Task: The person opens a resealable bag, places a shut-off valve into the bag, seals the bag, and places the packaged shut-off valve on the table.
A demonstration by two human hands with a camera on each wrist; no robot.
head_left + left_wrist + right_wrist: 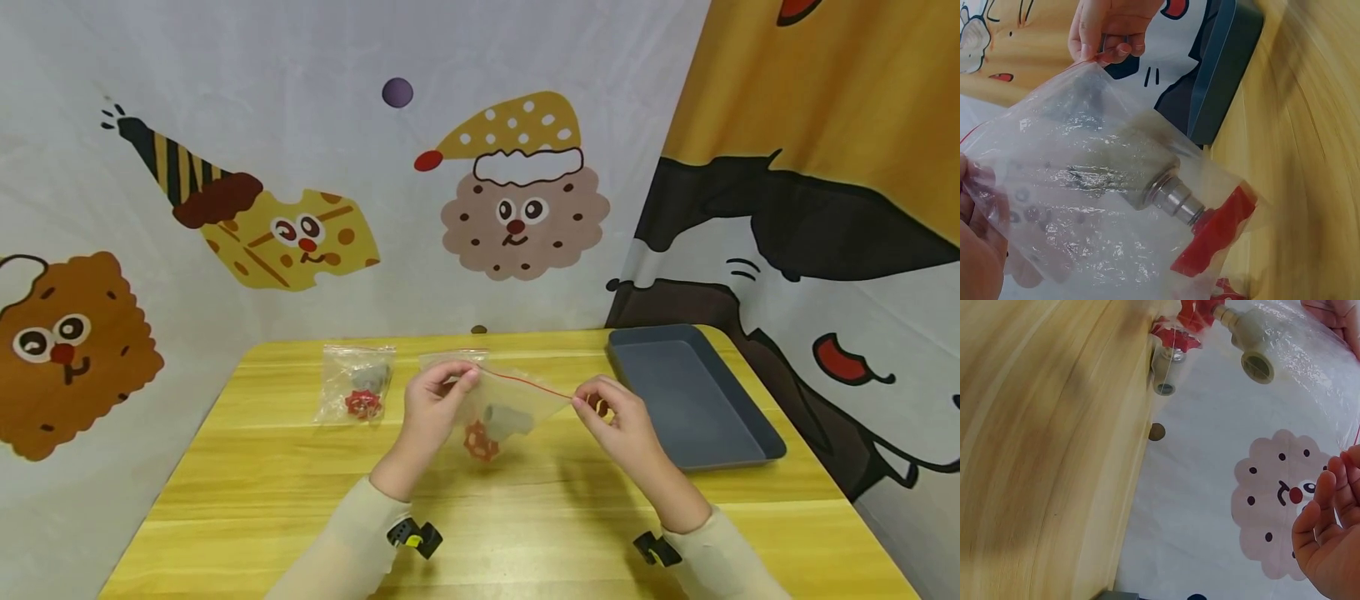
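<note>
Held up over the table is a clear zip bag [536, 402] with a red zip line along its top. My left hand [429, 410] pinches the left end of that top edge, and my right hand [621, 423] pinches the right end between thumb and forefinger. Inside the bag hangs a grey pipe valve [1129, 156] with a metal stem and a red handwheel [1216, 231]. The zip line runs taut between both hands, sloping down to the right in the head view. In the right wrist view the right fingers [1329, 487] show at the right edge.
On the wooden table [247, 500], a second clear bag [330, 387] with a red-wheeled valve [363, 404] lies to the left. Another bag [453, 357] sits behind the held one, partly hidden. A dark grey tray [697, 400] stands at the right, near a printed curtain.
</note>
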